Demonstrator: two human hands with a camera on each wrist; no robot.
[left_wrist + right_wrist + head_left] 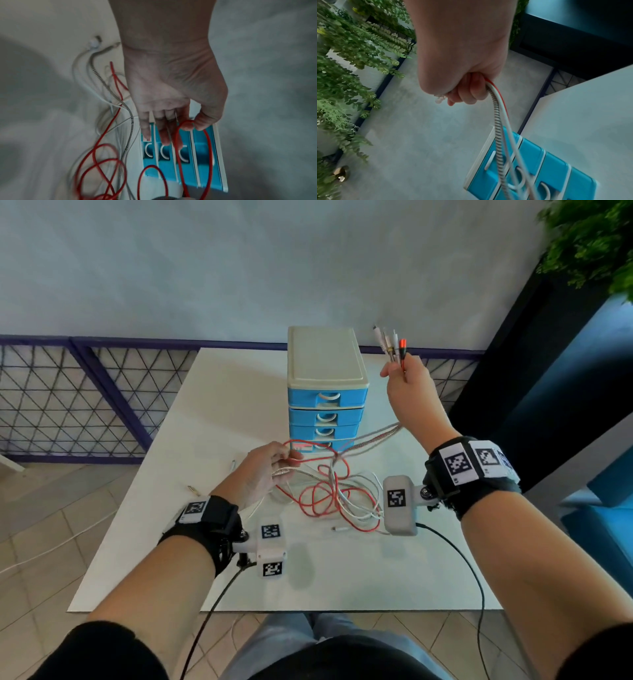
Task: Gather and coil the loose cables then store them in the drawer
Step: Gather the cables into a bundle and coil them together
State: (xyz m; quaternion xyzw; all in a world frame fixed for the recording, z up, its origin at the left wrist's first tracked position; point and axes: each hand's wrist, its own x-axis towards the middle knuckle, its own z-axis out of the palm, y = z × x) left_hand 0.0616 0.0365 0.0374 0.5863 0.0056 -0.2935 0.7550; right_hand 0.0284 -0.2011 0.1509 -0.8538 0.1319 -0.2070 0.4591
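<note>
My right hand [397,369] is raised to the right of the drawer unit [327,405] and grips the plug ends [392,345] of several cables in a fist [467,92]. From it a red, a white and a braided cable [498,121] hang down in front of the blue drawers [530,169], which are all closed. My left hand [289,457] is low in front of the unit, its thumb and forefinger pinching a red cable loop [188,122]. The remaining cable lies tangled [337,498] on the white table [222,405].
A loose white plug [340,529] lies near the table's front, and another plug [193,490] at its left edge. A white cable [51,546] trails over the tiled floor on the left. A purple mesh railing [85,402] runs behind; a plant [596,241] hangs at upper right.
</note>
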